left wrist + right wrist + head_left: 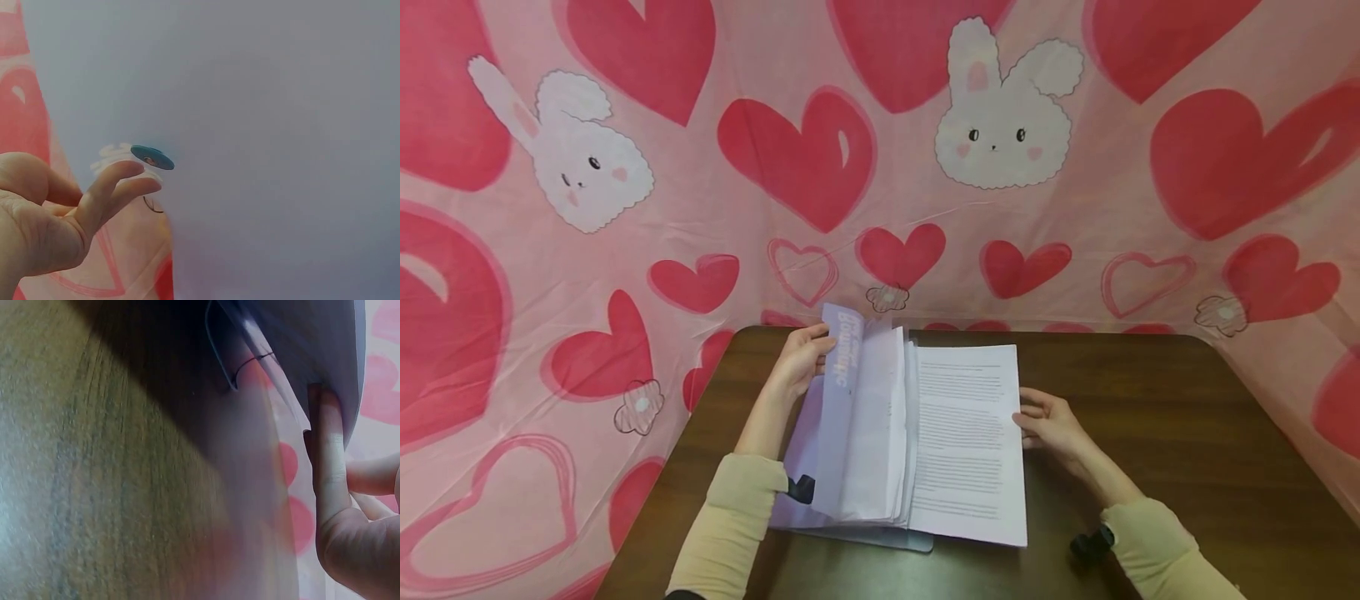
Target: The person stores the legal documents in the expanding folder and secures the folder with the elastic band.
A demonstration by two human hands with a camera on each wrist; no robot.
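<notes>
Just right of the left hand point(800, 360), a purple folder point(808, 442) is laid open on the desk point(1150, 400), its flap point(835, 417) pinched in that hand. Printed paper point(970, 433) is pinched by the right hand point(1051, 423), at its left, seemingly only partly enclosed.

Left hand: yours point(56, 228) comes in from 8 o'clock, pinching the panel's edge, two fingers lying across its near face.
Lavender panel point(262, 150): fills your view from 11 o'clock round to 6.
Teal disc point(160, 161): on the panel toward 9 o'clock, just above your fingertips.
White marks point(112, 151): at the disc's 9 o'clock, partly behind your fingers.
Pink cloth point(125, 256): behind, from 10 down to 7 o'clock.
</notes>
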